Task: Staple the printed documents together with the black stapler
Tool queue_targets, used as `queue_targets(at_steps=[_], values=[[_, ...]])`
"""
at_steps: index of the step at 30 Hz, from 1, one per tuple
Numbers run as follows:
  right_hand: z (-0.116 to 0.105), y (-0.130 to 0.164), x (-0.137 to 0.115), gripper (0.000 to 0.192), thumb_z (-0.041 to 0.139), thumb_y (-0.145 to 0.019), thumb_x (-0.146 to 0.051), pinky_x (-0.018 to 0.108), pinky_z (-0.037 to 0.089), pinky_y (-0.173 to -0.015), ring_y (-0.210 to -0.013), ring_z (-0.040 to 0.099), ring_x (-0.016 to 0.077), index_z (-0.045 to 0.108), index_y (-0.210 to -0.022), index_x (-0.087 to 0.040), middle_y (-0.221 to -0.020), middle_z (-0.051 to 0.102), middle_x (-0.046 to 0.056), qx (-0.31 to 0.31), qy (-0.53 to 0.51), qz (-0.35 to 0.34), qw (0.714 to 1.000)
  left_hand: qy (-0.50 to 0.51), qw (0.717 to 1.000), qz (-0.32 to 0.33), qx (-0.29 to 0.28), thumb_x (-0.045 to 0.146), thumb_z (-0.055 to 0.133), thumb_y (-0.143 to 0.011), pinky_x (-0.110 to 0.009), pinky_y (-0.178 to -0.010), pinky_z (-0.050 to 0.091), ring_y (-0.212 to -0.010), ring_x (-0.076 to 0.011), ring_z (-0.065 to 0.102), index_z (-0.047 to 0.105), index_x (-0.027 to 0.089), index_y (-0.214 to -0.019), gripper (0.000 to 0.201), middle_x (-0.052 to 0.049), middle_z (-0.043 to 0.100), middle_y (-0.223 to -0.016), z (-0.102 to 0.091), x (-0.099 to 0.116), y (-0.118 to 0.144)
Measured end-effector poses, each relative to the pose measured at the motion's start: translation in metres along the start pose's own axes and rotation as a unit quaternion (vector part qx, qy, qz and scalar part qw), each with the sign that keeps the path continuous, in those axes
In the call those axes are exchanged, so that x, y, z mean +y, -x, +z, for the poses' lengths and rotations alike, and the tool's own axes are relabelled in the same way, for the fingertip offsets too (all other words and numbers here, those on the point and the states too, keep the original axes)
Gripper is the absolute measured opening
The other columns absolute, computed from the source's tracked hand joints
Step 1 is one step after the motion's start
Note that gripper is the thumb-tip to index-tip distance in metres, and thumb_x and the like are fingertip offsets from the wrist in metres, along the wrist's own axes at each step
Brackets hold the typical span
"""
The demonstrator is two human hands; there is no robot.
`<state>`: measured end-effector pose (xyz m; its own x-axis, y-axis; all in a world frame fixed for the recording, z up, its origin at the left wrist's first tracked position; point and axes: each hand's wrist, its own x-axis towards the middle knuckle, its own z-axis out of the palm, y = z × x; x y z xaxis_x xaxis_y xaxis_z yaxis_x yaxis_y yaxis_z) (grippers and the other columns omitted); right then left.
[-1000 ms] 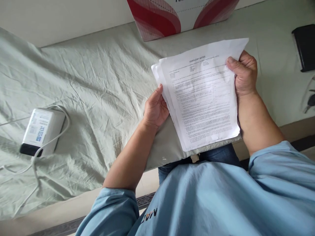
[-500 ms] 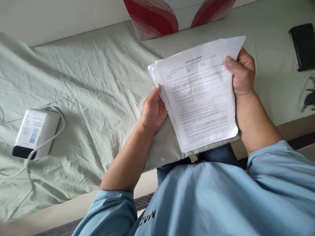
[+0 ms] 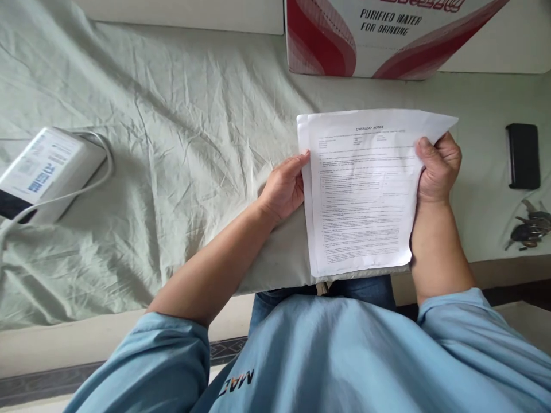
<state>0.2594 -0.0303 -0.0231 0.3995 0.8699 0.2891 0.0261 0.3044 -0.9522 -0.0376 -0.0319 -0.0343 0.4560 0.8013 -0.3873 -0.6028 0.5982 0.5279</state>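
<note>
A small stack of printed white paper sheets (image 3: 361,195) headed "OVERLEAF NOTES" is held above the pale green sheet (image 3: 181,149). My left hand (image 3: 284,186) grips the stack's left edge, thumb on top. My right hand (image 3: 437,166) clutches the upper right edge, its fingers curled around the sheets. The sheets lie squared up, with only thin edges of the lower pages showing on the left. Blue sleeves and a blue shirt fill the bottom of the view.
A red and white cardboard box (image 3: 383,40) marked "PURIFIED WATER FOR DRINKING" stands at the back. A white device with a cable (image 3: 43,172) lies at the left. A black wallet-like object (image 3: 522,156) and a bunch of keys (image 3: 528,230) lie at the right.
The sheets, fanned and tilted earlier, are now squared up and upright in the view. The camera has swung, bringing the box, wallet and keys further into view.
</note>
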Motion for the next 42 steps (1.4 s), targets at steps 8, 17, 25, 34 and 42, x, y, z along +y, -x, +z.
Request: queue_targets(at_steps=[8, 17, 25, 34, 42], values=[[-0.004, -0.001, 0.002, 0.042, 0.100, -0.066, -0.053, 0.051, 0.057, -0.109, -0.091, 0.068, 0.0223, 0.081, -0.090, -0.023, -0.092, 0.074, 0.002, -0.006, 0.003, -0.006, 1.000, 0.027, 0.999, -0.019, 0.005, 0.050, 0.079, -0.103, -0.047, -0.109, 0.067, -0.123, -0.0361, 0.083, 0.080, 0.020, -0.126, 0.039, -0.010, 0.089, -0.109, 0.001, 0.001, 0.001], [-0.008, -0.007, 0.007, 0.050, 0.098, -0.069, -0.062, 0.042, 0.057, -0.092, -0.073, 0.051, 0.0154, 0.066, -0.076, -0.024, -0.071, 0.047, -0.005, 0.038, 0.065, -0.044, 0.996, 0.004, 0.999, 0.033, 0.024, 0.044, 0.080, -0.103, -0.050, -0.118, 0.061, -0.133, -0.0361, 0.078, 0.079, 0.017, -0.120, 0.032, -0.011, 0.087, -0.115, 0.004, -0.003, 0.001], [-0.003, -0.005, 0.001, 0.047, 0.094, -0.074, -0.058, 0.034, 0.047, -0.075, -0.069, 0.040, 0.0140, 0.062, -0.072, -0.024, -0.070, 0.045, -0.004, 0.063, 0.091, -0.062, 0.992, -0.012, 0.997, 0.059, 0.045, 0.053, 0.078, -0.105, -0.054, -0.122, 0.059, -0.144, -0.0383, 0.072, 0.079, 0.020, -0.122, 0.038, -0.011, 0.086, -0.125, 0.007, -0.008, 0.002], [0.005, 0.004, -0.005, 0.041, 0.097, -0.074, -0.051, 0.034, 0.049, -0.073, -0.068, 0.042, 0.0131, 0.069, -0.073, -0.021, -0.068, 0.050, -0.004, 0.071, 0.061, -0.075, 0.993, -0.028, 0.997, 0.058, 0.042, 0.064, 0.068, -0.109, -0.052, -0.122, 0.060, -0.152, -0.0355, 0.066, 0.078, 0.026, -0.137, 0.049, -0.008, 0.085, -0.131, 0.008, -0.010, 0.008], [0.006, 0.008, -0.007, 0.049, 0.097, -0.074, -0.063, 0.033, 0.046, -0.071, -0.068, 0.036, 0.0134, 0.068, -0.075, -0.023, -0.069, 0.039, -0.005, 0.052, 0.091, -0.071, 0.992, -0.053, 0.996, 0.060, 0.043, 0.065, 0.064, -0.110, -0.048, -0.118, 0.063, -0.147, -0.0336, 0.070, 0.076, 0.026, -0.141, 0.051, -0.008, 0.084, -0.133, 0.005, -0.012, 0.008]])
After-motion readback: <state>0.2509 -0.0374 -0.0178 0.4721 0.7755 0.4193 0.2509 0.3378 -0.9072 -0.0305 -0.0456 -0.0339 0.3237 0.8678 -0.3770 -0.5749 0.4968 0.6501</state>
